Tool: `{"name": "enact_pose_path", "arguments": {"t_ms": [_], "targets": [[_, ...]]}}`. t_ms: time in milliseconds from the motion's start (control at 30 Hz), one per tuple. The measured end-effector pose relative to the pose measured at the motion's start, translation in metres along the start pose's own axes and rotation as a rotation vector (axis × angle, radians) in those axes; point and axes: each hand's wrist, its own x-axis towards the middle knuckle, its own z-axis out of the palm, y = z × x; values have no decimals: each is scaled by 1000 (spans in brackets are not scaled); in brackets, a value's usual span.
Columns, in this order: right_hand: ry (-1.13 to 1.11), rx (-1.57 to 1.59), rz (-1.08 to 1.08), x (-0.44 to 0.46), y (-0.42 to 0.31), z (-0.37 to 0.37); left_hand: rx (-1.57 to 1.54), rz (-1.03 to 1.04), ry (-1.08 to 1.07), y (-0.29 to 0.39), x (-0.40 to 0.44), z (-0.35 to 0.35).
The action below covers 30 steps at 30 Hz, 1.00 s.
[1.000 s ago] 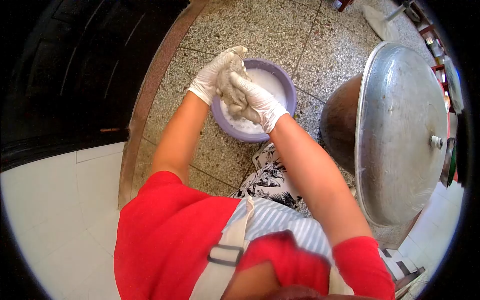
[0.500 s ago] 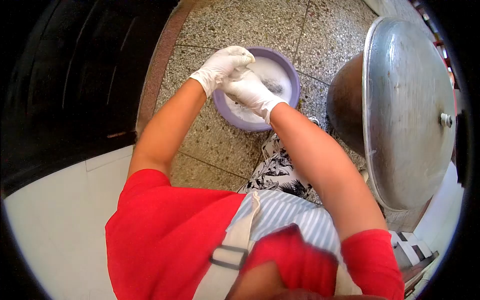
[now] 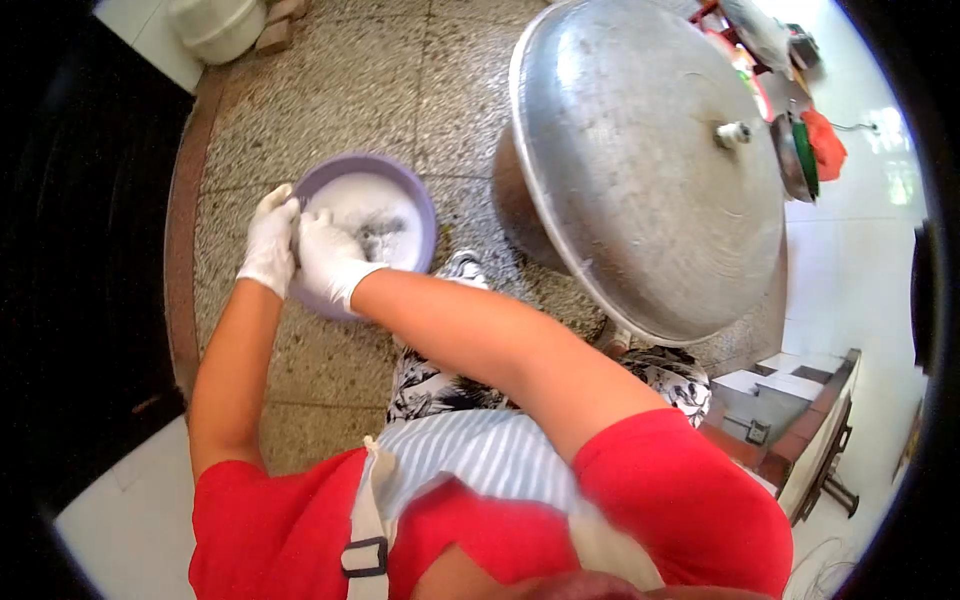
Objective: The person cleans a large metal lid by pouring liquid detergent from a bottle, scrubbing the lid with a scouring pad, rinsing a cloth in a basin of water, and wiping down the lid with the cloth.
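Observation:
Both of my hands wear white gloves and meet at the left side of a purple basin (image 3: 428, 205) on the floor. Foamy white water (image 3: 355, 195) fills the basin, and a dark, wiry-looking clump (image 3: 380, 236) shows in the suds. My left hand (image 3: 270, 238) is closed at the outer rim, fingers curled. Close beside it, my right hand (image 3: 328, 252) is closed over the left edge of the water. What lies between the fingers is hidden.
A large pot (image 3: 522, 205) with a wide metal lid (image 3: 650, 150) stands right of the basin. A white rounded container (image 3: 218, 28) and bricks (image 3: 275, 38) sit at upper left. A pan (image 3: 793, 155) and a red bag (image 3: 825, 145) are at far right.
My view has swung to the right, so basin and pot appear further left. My hands, earlier clasped together over the basin's upper left, are now side by side at its left rim.

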Motion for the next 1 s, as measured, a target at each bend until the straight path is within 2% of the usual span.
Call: {"name": "enact_pose_path", "arguments": {"t_ms": [100,167,200,267,300,333,367,400,467,500,533,600,633,667,733,767,800,867,900,967,1000], "targets": [[79,1,-25,1,7,0,-31,-52,18,3,-3,-2],[-107,187,-62,6,15,-3,-170,-32,-52,-14,6,-12],[-96,182,-55,8,19,3,-172,-31,-65,-11,-4,-13],[-67,938,-149,18,29,19,-106,139,-284,8,-32,-12],[-98,1088,-39,25,32,25,205,252,-464,16,-32,-26],[-79,1085,-34,17,32,11,517,373,-630,26,-30,-46],[-189,1182,83,5,28,-14,773,447,-590,34,-36,-52],[-300,1277,200,-2,25,-29,771,460,-602,37,-42,-53],[-359,1344,162,8,34,-18,1428,931,-365,37,-50,-55],[-484,1372,146,7,34,-20,1522,1112,-327,25,-38,-60],[-610,1395,129,0,29,-29,1517,1114,-329,26,-33,-60],[-596,1434,148,-9,24,-34,1441,1387,-497,31,-24,-56],[-693,1410,114,-8,26,-33,1381,1490,-459,42,-34,-44],[-791,1383,77,-5,27,-32,1378,1489,-457,53,-41,-38],[-844,1375,28,-8,27,-29,1339,1278,-766,73,-50,-27],[-895,1368,-23,-9,28,-28,1384,1741,-710,82,-53,-13],[-907,1368,-22,-13,26,-31,1390,1731,-705,81,-51,-16],[-595,1113,-71,-21,16,-35,1668,1506,-782,77,-46,-28],[-609,1114,-77,-14,19,-19,1734,1584,-685,73,-45,-25],[-140,932,-308,8,28,24,1831,1516,-645,64,-41,-25],[-152,933,-314,7,26,27,1915,1454,-609,62,-42,-25]]}}
